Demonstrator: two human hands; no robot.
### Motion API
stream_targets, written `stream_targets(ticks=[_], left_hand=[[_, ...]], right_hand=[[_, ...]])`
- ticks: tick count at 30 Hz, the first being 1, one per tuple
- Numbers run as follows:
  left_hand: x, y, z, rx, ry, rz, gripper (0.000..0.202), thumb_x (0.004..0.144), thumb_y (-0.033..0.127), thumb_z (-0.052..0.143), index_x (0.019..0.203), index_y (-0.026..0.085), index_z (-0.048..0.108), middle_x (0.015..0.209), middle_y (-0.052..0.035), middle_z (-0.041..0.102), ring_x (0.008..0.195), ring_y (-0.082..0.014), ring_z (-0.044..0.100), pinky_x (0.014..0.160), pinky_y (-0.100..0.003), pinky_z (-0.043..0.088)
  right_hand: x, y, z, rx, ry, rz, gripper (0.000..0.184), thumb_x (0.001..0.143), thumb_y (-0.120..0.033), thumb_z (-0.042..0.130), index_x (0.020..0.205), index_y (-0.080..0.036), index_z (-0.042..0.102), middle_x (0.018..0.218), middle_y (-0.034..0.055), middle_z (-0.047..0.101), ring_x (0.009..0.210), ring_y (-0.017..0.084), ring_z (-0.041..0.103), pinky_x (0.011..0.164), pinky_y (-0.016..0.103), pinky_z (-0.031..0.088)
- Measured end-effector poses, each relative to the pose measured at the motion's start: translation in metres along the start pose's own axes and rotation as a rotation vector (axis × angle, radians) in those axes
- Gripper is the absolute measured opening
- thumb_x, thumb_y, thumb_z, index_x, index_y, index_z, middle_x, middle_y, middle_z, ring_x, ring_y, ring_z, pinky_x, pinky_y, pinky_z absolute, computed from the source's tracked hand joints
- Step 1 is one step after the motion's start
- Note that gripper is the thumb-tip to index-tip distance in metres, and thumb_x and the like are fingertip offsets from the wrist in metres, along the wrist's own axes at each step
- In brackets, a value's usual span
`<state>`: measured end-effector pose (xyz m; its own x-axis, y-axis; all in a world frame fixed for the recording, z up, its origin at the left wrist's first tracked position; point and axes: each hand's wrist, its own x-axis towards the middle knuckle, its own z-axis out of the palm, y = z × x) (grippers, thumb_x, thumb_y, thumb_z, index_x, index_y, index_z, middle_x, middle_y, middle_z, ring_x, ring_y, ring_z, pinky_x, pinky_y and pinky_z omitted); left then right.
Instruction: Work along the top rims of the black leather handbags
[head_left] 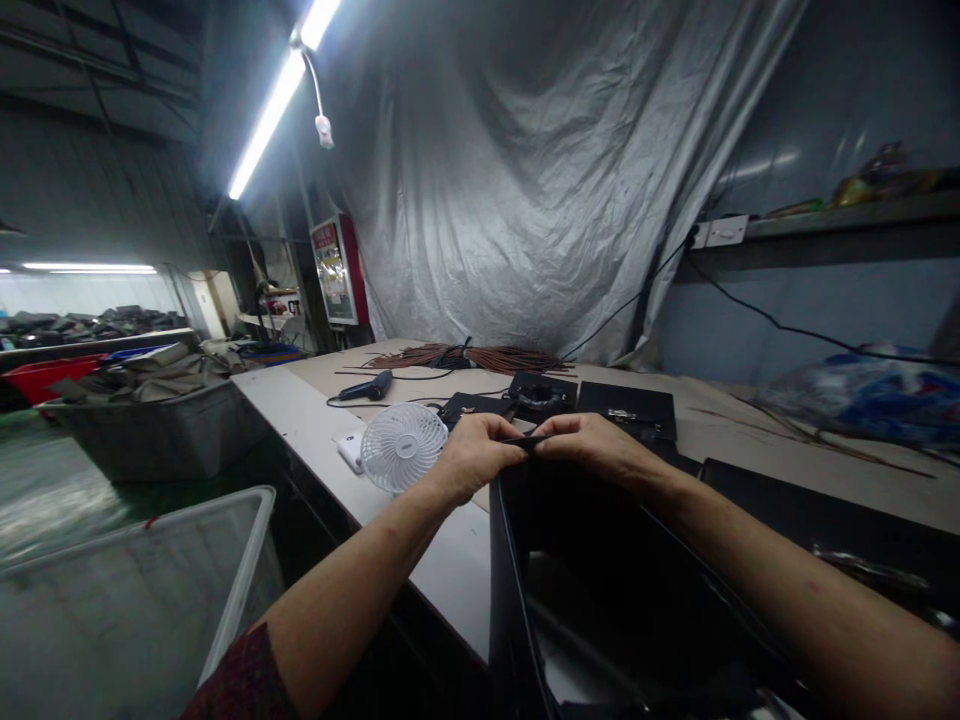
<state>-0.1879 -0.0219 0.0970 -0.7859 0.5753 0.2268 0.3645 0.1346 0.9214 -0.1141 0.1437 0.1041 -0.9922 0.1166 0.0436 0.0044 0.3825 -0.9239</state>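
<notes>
Okay, from here I see the left hand and right hand both closed, pinching the top edge of a black, thin-walled piece, lower centre to lower right, by the long pale table. White round plastic fan just beside the left hand. Flat black panel with shiny fitting, right of centre; reddish-brown cord bundle behind.
</notes>
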Motion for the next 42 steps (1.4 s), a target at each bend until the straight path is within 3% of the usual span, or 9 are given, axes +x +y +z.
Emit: stream_targets(ticks=[22, 27, 29, 34, 39, 42], left_hand=[[0.001, -0.004, -0.001, 0.000, -0.027, 0.017, 0.019, 0.057, 0.019, 0.069, 0.075, 0.012, 0.070, 0.066, -0.0016, 0.063, 0.061, -0.0107, 0.053, 0.056, -0.021, 0.038], [0.003, -0.005, -0.003, -0.022, -0.073, -0.025, 0.019, 0.056, 0.018, 0.068, 0.074, 0.012, 0.067, 0.062, 0.0001, 0.060, 0.055, -0.0096, 0.050, 0.051, -0.020, 0.037], [0.003, -0.006, -0.004, -0.016, -0.085, -0.018, 0.019, 0.056, 0.017, 0.068, 0.074, 0.013, 0.067, 0.062, 0.0003, 0.060, 0.055, -0.0095, 0.050, 0.051, -0.020, 0.036], [0.002, -0.005, -0.002, 0.000, -0.073, 0.002, 0.017, 0.057, 0.016, 0.068, 0.073, 0.013, 0.067, 0.063, 0.0003, 0.060, 0.057, -0.0092, 0.050, 0.053, -0.020, 0.036], [0.000, -0.002, -0.002, -0.048, -0.065, -0.009, 0.017, 0.057, 0.016, 0.071, 0.073, 0.012, 0.067, 0.063, 0.0008, 0.059, 0.057, -0.0084, 0.049, 0.055, -0.020, 0.036], [-0.008, -0.007, -0.002, -0.160, -0.072, 0.015, 0.026, 0.061, 0.027, 0.076, 0.080, 0.012, 0.067, 0.071, -0.0011, 0.063, 0.066, -0.0102, 0.054, 0.063, -0.021, 0.040]], right_hand=[[-0.003, -0.008, 0.005, 0.024, 0.051, 0.079, 0.019, 0.057, -0.018, 0.063, 0.075, -0.016, 0.069, 0.058, -0.0024, 0.060, 0.053, 0.011, 0.051, 0.052, 0.022, 0.037], [-0.011, -0.011, -0.006, 0.039, -0.093, 0.048, 0.035, 0.058, -0.015, 0.063, 0.092, -0.019, 0.069, 0.074, -0.0017, 0.066, 0.064, 0.012, 0.057, 0.060, 0.023, 0.041], [-0.015, -0.014, -0.010, 0.041, -0.087, 0.006, 0.034, 0.061, -0.018, 0.065, 0.095, -0.019, 0.069, 0.082, 0.0002, 0.068, 0.072, 0.014, 0.058, 0.065, 0.024, 0.042], [-0.012, -0.014, -0.010, -0.098, -0.018, -0.048, 0.025, 0.069, -0.037, 0.066, 0.083, -0.016, 0.071, 0.073, 0.0010, 0.065, 0.067, 0.014, 0.054, 0.061, 0.025, 0.038], [-0.004, -0.012, -0.004, -0.287, 0.061, -0.150, 0.021, 0.070, -0.037, 0.062, 0.074, -0.017, 0.069, 0.060, -0.0025, 0.057, 0.056, 0.011, 0.046, 0.052, 0.024, 0.032], [-0.005, -0.017, -0.004, -0.406, 0.095, -0.166, 0.021, 0.073, -0.035, 0.058, 0.072, -0.017, 0.068, 0.058, -0.0022, 0.056, 0.055, 0.011, 0.046, 0.051, 0.024, 0.032]])
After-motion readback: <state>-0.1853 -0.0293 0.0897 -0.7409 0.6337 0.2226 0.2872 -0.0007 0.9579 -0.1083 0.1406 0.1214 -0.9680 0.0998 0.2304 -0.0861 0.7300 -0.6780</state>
